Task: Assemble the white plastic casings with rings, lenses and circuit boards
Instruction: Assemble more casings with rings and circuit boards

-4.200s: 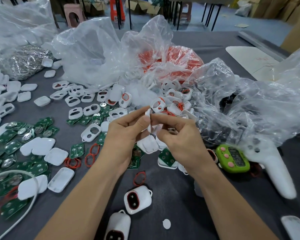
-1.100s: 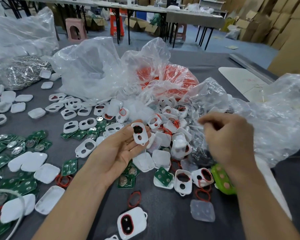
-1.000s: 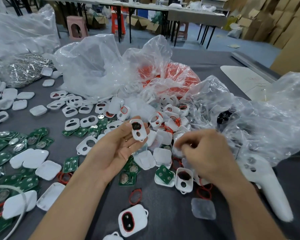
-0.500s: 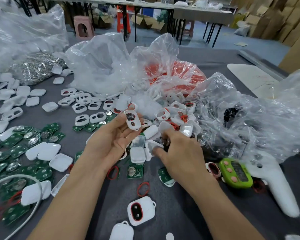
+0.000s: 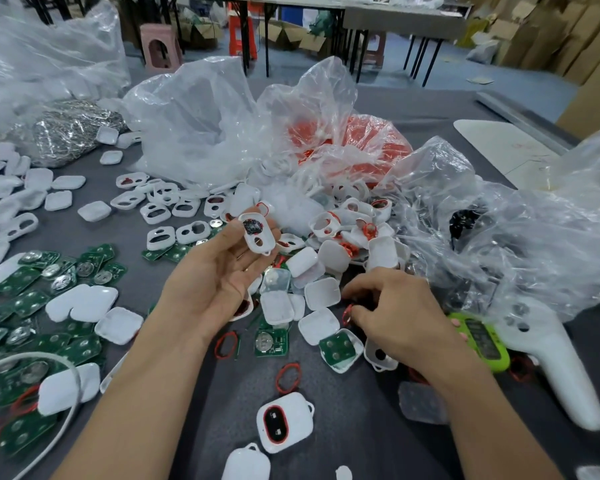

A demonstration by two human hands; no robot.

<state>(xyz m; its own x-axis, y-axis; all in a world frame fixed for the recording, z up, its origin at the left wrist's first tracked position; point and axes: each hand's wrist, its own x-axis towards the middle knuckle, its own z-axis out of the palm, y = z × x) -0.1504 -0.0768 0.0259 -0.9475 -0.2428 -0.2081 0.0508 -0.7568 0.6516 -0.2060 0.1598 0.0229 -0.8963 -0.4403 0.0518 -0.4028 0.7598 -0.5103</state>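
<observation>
My left hand [image 5: 219, 271] is raised palm-up and holds a white casing [image 5: 257, 233] at its fingertips; one of the casing's two openings is filled with a dark lens. My right hand [image 5: 395, 317] is down on the pile with curled fingers and pinches a red ring [image 5: 347, 314]. White casing halves [image 5: 321, 292] and green circuit boards [image 5: 271, 341] lie between the hands. A finished casing [image 5: 284, 421] with a red ring lies nearer to me.
Clear plastic bags [image 5: 201, 123] stand behind the pile, one holding red rings [image 5: 371, 140]. Several green boards [image 5: 52, 271] and white covers [image 5: 80, 303] spread to the left. A green timer [image 5: 482, 341] and a white controller [image 5: 551, 355] lie at right. A white cable [image 5: 59, 375] crosses lower left.
My right hand has come back from the bag at the right to the pile in front and taken a red ring. My left hand keeps holding the casing up.
</observation>
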